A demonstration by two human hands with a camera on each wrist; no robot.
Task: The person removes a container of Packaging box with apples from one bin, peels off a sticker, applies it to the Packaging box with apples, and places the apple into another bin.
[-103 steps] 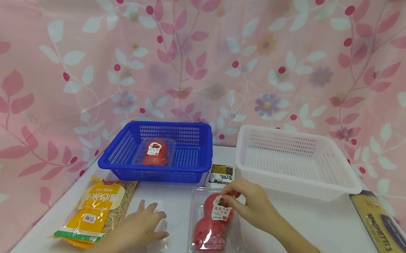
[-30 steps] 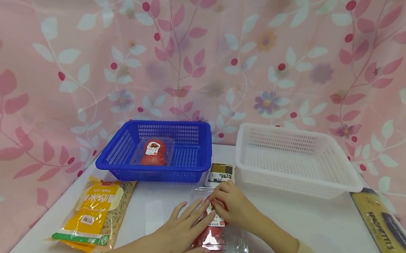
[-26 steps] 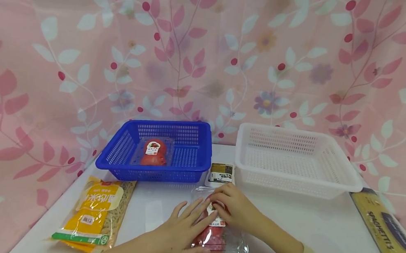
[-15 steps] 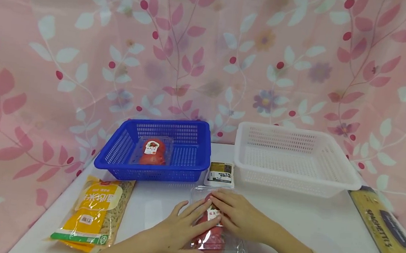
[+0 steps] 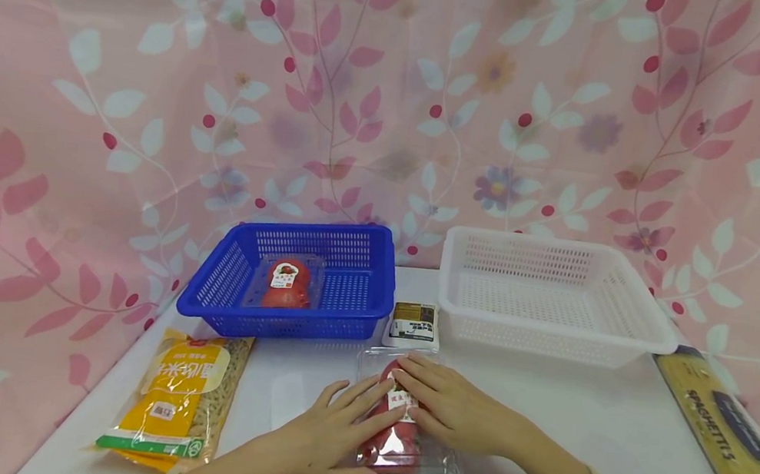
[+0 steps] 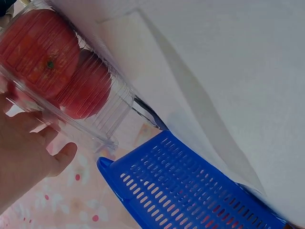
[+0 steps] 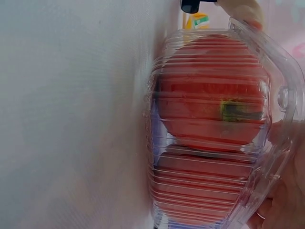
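Note:
A clear plastic clamshell box [image 5: 435,471] lies on the table in front of the person. Two red tomatoes [image 7: 209,90] show through its ribbed wall in the right wrist view. On the lid is a white label [image 5: 399,403], partly covered by fingers. The left hand [image 5: 327,440] rests on the lid from the left, fingers spread and mostly straight, thumb near the front rim. From the other side the right hand [image 5: 462,408] lies over the lid with extended fingers, their tips at the label's upper part. The two hands' fingertips are close together there.
Behind stand a blue basket [image 5: 382,283] holding another tomato box [image 5: 288,281], and a white basket [image 5: 647,338]. Between them lies a small labelled packet [image 5: 414,325]. A yellow pasta bag [image 5: 179,393] is at left, a spaghetti pack [image 5: 723,443] at right, and a pale strip [image 5: 288,401] beside the box.
The left hand has come from the table at left onto the lid. The right hand's fingers, bent at the label before, have straightened over it. In the last half second both hands barely move.

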